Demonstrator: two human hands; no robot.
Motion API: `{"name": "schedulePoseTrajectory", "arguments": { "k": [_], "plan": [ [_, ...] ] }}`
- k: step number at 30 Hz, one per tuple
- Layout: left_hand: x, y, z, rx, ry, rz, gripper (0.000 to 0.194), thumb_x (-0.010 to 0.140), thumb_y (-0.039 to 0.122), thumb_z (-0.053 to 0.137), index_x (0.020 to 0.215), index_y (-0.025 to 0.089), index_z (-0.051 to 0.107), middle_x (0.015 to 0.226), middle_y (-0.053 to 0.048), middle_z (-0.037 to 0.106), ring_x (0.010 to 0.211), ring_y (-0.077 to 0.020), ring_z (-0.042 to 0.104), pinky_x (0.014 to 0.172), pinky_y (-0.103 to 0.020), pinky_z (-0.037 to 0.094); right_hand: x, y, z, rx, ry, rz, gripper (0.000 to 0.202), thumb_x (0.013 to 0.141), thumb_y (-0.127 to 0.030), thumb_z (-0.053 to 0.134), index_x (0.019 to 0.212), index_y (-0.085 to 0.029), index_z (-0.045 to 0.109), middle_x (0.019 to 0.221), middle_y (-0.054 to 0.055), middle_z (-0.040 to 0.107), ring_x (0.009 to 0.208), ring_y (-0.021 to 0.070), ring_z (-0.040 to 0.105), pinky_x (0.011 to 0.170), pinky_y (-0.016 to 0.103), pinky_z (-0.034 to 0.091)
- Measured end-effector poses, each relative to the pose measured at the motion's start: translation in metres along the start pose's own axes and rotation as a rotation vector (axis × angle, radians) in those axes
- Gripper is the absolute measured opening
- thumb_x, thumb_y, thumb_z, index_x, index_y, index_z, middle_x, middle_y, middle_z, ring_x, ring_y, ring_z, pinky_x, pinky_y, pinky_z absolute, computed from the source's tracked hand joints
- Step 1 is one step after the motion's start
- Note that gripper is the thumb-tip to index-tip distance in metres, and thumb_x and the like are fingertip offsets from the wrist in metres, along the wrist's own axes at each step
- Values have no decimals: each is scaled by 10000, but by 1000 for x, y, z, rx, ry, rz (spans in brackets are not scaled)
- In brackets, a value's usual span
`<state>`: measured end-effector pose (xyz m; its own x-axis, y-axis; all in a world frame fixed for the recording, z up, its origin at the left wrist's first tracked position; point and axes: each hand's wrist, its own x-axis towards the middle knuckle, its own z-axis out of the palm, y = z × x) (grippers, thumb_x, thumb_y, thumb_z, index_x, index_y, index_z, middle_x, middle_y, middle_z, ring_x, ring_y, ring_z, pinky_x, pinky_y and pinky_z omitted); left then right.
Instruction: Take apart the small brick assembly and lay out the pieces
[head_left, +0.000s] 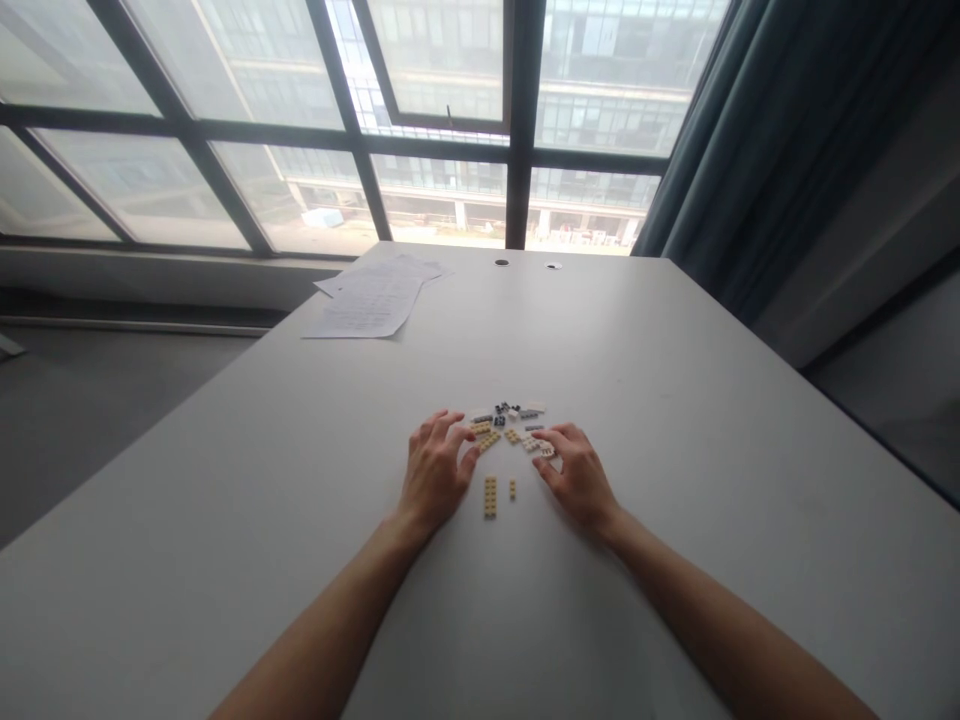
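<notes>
Small building bricks in tan, white, grey and black lie in a loose pile on the white table. At the pile's left edge my left hand rests with fingers apart, beside the tan bricks. My right hand is at the right edge, fingers spread around the white bricks, with no brick visibly lifted. Dark bricks sit at the back of the pile. Nearer to me, between the hands, are a long tan brick and a narrow tan piece, apart from each other.
Printed papers lie at the table's far left. Two round cable holes are near the far edge of the white table. Beyond it stand large windows, with a dark curtain at the right.
</notes>
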<state>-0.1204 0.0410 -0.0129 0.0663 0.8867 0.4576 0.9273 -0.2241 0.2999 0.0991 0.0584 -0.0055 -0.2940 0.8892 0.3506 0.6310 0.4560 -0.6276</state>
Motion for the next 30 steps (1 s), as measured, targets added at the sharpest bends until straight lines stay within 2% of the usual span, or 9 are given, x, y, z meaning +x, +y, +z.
{"name": "schedulePoseTrajectory", "arguments": {
  "k": [5,8,15,22,25,27,30],
  "plan": [
    [0,2,-1,-6,8,11,110,878,267,524,910,217,617,1224,-75,576,1249,-293,415,1004,-482,355,33,3,-2,-164,-208,-96,356,832,-154,607,1180,-224,625,1105,78,591,1047,222,506,952,374,401],
    [0,1,-1,-14,16,19,113,877,266,525,911,220,622,1218,-78,579,1247,-299,417,1000,-494,355,47,2,4,-230,-267,-161,351,840,-166,616,1183,-240,630,1099,77,600,1029,220,514,928,368,401],
    [0,0,0,-37,33,34,92,863,244,542,900,222,623,1203,-80,588,1230,-304,433,986,-506,365,60,3,17,-301,-293,-201,278,820,-174,645,1087,-245,674,1052,80,624,988,232,534,849,353,421],
    [0,0,-2,-50,36,40,81,865,233,545,896,219,618,1197,-73,588,1228,-292,438,997,-485,358,62,4,20,-261,-272,-203,187,825,-144,622,992,-205,679,1003,80,621,1001,227,523,881,368,410],
    [0,1,-3,-71,79,66,82,872,232,546,920,215,612,1173,-74,600,1206,-278,463,994,-467,364,58,-2,16,6,-206,-106,148,841,-182,608,975,-184,673,991,71,618,963,198,541,869,350,424],
    [-1,4,-4,-109,137,112,113,881,248,552,973,214,608,1150,-72,614,1184,-259,489,990,-443,376,50,-9,13,363,-197,28,168,864,-270,584,975,-174,667,940,52,625,830,160,558,774,306,453],
    [-4,13,-6,-179,225,212,232,874,289,591,1097,226,597,1118,-65,635,1150,-232,524,982,-402,399,33,-22,11,891,-262,253,298,859,-431,568,988,-180,661,860,30,631,657,117,513,623,253,440]
  ]
}}
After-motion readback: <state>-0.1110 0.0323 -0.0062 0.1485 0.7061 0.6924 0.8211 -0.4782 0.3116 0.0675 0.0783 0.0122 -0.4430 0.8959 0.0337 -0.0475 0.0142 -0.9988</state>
